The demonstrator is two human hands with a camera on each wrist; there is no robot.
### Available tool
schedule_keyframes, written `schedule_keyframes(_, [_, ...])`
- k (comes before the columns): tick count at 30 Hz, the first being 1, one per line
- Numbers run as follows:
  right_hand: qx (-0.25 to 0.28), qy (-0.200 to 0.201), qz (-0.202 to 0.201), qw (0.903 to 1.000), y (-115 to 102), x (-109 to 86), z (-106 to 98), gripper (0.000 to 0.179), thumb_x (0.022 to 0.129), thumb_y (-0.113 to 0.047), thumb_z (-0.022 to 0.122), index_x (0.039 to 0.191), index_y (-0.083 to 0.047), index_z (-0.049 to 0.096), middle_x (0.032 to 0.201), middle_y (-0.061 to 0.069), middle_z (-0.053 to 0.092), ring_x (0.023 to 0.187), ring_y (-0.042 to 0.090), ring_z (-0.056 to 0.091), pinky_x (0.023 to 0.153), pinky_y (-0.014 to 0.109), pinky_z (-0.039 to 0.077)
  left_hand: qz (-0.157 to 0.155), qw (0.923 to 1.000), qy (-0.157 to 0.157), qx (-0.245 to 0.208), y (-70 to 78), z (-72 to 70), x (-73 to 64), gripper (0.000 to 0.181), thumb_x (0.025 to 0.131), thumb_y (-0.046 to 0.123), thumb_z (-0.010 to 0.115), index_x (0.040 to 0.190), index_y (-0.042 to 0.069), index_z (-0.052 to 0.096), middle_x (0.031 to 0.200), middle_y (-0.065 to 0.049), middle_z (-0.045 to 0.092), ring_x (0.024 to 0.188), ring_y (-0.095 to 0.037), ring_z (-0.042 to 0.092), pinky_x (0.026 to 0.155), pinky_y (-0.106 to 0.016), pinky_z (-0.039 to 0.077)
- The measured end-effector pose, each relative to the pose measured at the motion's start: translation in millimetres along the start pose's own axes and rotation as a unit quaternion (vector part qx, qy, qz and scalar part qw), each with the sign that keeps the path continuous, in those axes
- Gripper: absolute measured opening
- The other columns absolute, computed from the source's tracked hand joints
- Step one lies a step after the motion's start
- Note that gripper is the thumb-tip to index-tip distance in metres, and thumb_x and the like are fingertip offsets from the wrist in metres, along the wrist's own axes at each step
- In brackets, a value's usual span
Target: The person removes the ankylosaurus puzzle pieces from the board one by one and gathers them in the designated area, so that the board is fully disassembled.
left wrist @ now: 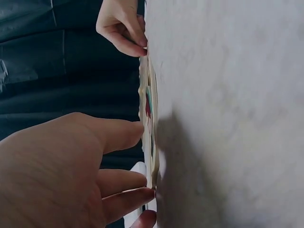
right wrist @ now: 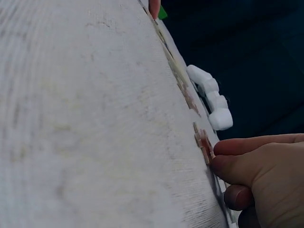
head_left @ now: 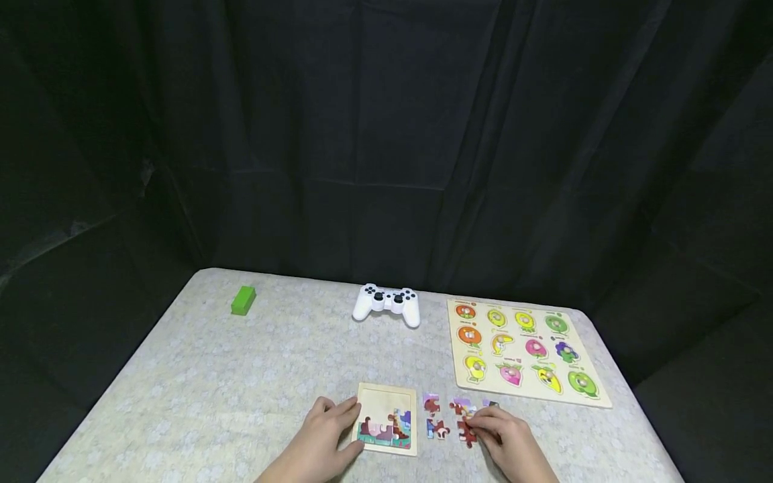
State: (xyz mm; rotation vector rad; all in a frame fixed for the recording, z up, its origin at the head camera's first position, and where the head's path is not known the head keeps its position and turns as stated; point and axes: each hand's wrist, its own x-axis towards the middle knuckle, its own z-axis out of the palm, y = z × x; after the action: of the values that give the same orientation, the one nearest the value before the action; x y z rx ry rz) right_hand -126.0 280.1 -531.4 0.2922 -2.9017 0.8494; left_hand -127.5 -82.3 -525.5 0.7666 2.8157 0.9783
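A small wooden jigsaw tray (head_left: 386,388) lies on the table, its lower part filled with pieces showing a coloured picture. At its left side, my left hand (head_left: 323,435) rests with fingers and thumb spread, the fingertips touching the frame; the left wrist view shows them fairly straight. Right of the tray lie several loose jigsaw pieces, among them a purple-and-red one (head_left: 431,402) and a blue-and-brown one (head_left: 438,429). My right hand (head_left: 507,436) pinches a reddish-brown jigsaw piece (head_left: 466,435) between thumb and forefinger, low at the tabletop. Part of another piece (head_left: 490,403) shows behind that hand.
A white game controller (head_left: 388,300) lies beyond the tray. To the right is a wooden fruit peg board (head_left: 525,396) with several knobbed fruit pieces. A green block (head_left: 243,300) sits at the far left. Black curtain (head_left: 398,134) hangs behind the patterned tablecloth (head_left: 211,402).
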Motion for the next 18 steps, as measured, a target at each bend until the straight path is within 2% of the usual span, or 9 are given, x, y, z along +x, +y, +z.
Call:
schedule_keyframes(5, [0.004, 0.023, -0.024, 0.9994, -8.8, 2.6, -1.2, 0.027, 0.088, 0.002, 0.083, 0.097, -0.024, 0.084, 0.098, -0.018, 0.071, 0.090, 0.000, 0.066, 0.080, 0.028, 0.059, -0.007, 0.9998, 0.015, -0.006, -3.3, 0.6, 8.5, 0.068, 0.096, 0.040, 0.077, 0.145, -0.004, 0.061, 0.155, -0.017, 0.057, 0.099, -0.012, 0.045, 0.083, -0.030, 0.045])
schedule_keyframes(10, [0.062, 0.045, -0.073, 0.9944, -29.6, 14.4, 4.9, 0.024, 0.086, 0.002, 0.084, 0.101, -0.017, 0.084, 0.102, -0.011, 0.074, 0.079, -0.002, 0.059, 0.067, 0.023, 0.054, -0.007, 0.9995, 0.032, 0.003, 1.1, 1.4, 13.5, 0.068, 0.096, 0.043, 0.077, 0.145, -0.002, 0.062, 0.154, -0.015, 0.059, 0.092, -0.010, 0.047, 0.077, -0.027, 0.044])
schedule_keyframes(13, [0.111, 0.025, -0.077, 0.9905, -45.5, 22.4, 11.7, 0.019, 0.088, -0.002, 0.084, 0.102, -0.015, 0.083, 0.101, -0.006, 0.075, 0.070, -0.002, 0.055, 0.060, 0.022, 0.051, 0.006, 0.9994, 0.034, 0.008, 5.2, 3.2, 13.8, 0.068, 0.094, 0.042, 0.080, 0.143, -0.002, 0.064, 0.152, -0.014, 0.060, 0.088, -0.008, 0.045, 0.074, -0.024, 0.043])
schedule_keyframes(18, [0.152, -0.030, -0.091, 0.9838, -66.6, 34.5, 27.4, 0.017, 0.091, -0.008, 0.084, 0.108, -0.008, 0.082, 0.100, 0.000, 0.076, 0.070, -0.001, 0.057, 0.060, 0.022, 0.053, 0.011, 0.9993, 0.031, 0.018, 6.5, 7.8, 15.0, 0.068, 0.093, 0.042, 0.080, 0.143, -0.002, 0.064, 0.152, -0.014, 0.060, 0.089, -0.008, 0.046, 0.075, -0.024, 0.045])
